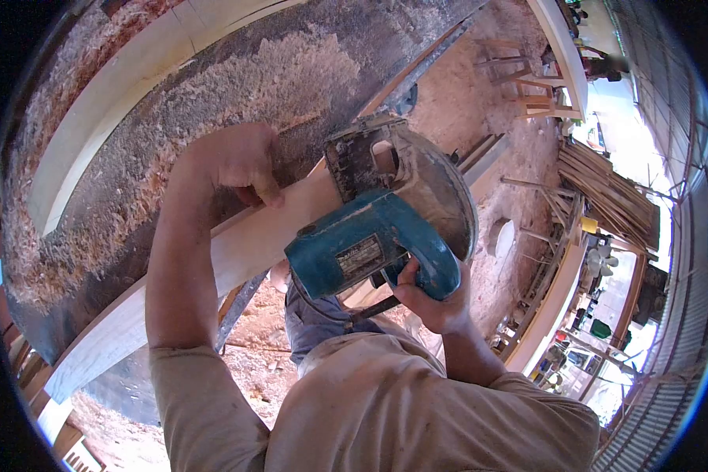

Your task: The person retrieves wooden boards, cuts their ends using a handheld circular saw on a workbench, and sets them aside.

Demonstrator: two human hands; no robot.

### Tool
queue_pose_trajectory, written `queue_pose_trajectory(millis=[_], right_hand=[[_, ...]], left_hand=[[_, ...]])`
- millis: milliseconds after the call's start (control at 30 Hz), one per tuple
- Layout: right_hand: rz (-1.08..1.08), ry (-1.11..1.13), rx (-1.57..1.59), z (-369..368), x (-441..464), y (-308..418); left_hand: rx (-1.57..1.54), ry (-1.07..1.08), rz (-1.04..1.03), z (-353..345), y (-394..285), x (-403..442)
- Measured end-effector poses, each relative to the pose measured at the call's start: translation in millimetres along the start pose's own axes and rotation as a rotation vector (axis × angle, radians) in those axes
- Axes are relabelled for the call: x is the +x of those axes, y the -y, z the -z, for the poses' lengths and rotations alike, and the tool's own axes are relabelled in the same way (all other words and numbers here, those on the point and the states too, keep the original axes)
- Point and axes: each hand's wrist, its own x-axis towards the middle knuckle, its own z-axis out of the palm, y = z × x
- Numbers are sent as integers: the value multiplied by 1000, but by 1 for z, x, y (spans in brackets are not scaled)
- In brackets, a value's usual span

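My right hand (436, 299) is wrapped round the rear handle of a teal circular saw (362, 244). The saw's dusty round guard (440, 189) and base plate lie toward the far end of a pale wooden board (110, 342). Whether the blade touches the wood is hidden. My left hand (244, 161) has its fingers curled at the board's far edge, with one digit pressed on its upper face. The board runs diagonally from the lower left up to the saw, along the edge of a dark worktable (307, 145).
Sawdust (267, 79) covers much of the worktable, where a curved pale wooden piece (94, 130) lies. Stacked planks (610, 197) stand at the right, near a cluttered shelf. Wooden stools (535, 98) are at the back, and a person (606, 67) appears at upper right.
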Motion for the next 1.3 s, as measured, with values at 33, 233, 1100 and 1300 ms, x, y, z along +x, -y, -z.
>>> queue_pose_trajectory(millis=[33, 233, 1100, 1300], right_hand=[[-17, -19, 12, -1, 0, 0], [11, 22, -13, 0, 3, -2], [23, 9, -88, -13, 41, 19], [-95, -78, -127, -3, 16, 26]], left_hand=[[-1, 3, 32, 0, -1, -1], [-39, 37, 36, 0, 6, 4], [167, 7, -15, 2, -1, 3], [-13, 11, -83, 3, 5, -3]])
